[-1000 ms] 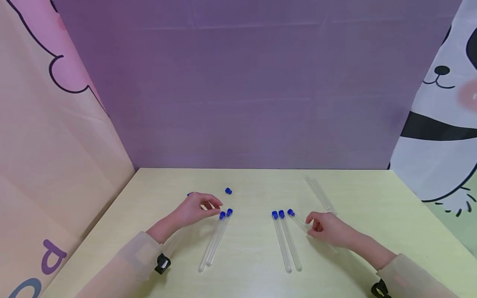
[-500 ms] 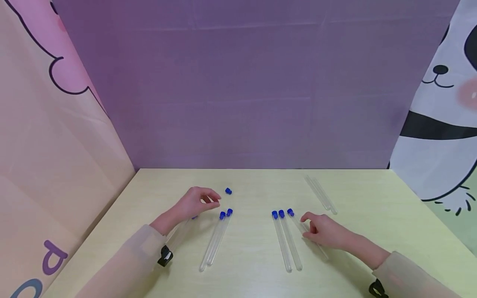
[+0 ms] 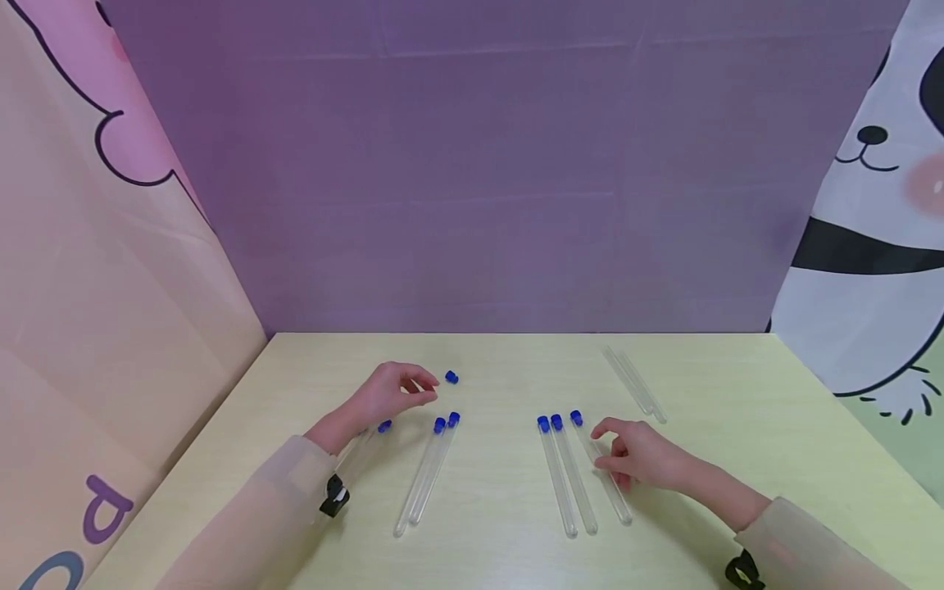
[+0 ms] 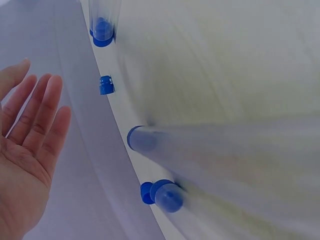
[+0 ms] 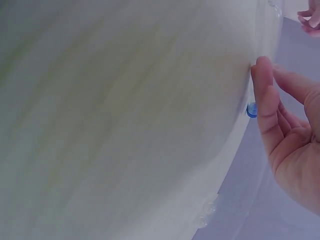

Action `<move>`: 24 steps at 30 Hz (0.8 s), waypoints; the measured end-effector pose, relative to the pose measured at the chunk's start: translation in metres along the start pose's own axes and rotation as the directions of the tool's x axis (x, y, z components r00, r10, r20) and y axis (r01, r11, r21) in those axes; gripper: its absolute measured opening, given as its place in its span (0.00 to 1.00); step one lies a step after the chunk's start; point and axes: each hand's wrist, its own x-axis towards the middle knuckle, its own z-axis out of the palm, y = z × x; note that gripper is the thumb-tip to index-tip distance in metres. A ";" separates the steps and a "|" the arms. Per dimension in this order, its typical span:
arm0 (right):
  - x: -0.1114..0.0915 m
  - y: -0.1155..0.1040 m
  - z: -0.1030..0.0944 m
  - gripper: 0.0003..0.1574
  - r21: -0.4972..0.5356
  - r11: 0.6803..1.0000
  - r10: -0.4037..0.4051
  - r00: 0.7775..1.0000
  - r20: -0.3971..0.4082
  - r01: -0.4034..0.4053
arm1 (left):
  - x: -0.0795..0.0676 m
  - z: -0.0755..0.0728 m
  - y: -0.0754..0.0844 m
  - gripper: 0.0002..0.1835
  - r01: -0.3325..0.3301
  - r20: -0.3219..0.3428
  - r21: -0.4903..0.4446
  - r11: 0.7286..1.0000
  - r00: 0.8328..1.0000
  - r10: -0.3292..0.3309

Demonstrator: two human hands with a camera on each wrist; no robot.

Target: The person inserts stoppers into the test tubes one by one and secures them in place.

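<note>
Several clear test tubes with blue caps lie on the table in two groups. My left hand [image 3: 394, 392] hovers with loosely bent fingers just left of a loose blue cap [image 3: 451, 377]; nothing shows in its palm in the left wrist view. Below that hand, a capped tube [image 3: 361, 451] is partly hidden by the wrist. Two capped tubes [image 3: 426, 479] lie side by side in the middle. At the right group, my right hand [image 3: 642, 455] has thumb and index finger apart over the rightmost capped tube [image 3: 614, 493], touching its side. Two more tubes [image 3: 564, 475] lie left of it.
Two clear tubes without visible caps [image 3: 636, 385] lie at the back right, beyond my right hand. A purple backdrop [image 3: 516, 205] rises behind the pale table [image 3: 501, 557], and printed curtains flank it on both sides.
My left hand has moved back toward the loose cap, uncovering the tube beneath it. The rightmost tube's lower end has swung left, nearer its neighbours, as my right hand shifted slightly left.
</note>
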 end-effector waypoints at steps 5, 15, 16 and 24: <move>-0.002 0.000 -0.001 0.19 0.045 0.999 -0.021 1.000 0.004 0.021 | 0.004 -0.001 -0.001 0.12 0.003 -0.003 0.000 1.000 1.000 -0.003; -0.012 0.001 -0.008 0.19 0.050 0.998 -0.046 0.998 -0.044 0.049 | 0.013 0.001 -0.003 0.14 -0.014 0.002 0.036 0.999 1.000 0.014; -0.013 0.000 -0.009 0.20 0.052 0.997 -0.050 0.998 -0.049 0.053 | 0.014 0.001 -0.003 0.14 -0.019 0.002 0.040 0.999 1.000 0.019; -0.022 -0.003 -0.019 0.22 0.047 0.994 -0.091 0.992 -0.082 0.095 | 0.026 0.004 -0.007 0.16 0.012 0.007 0.067 0.998 1.000 -0.012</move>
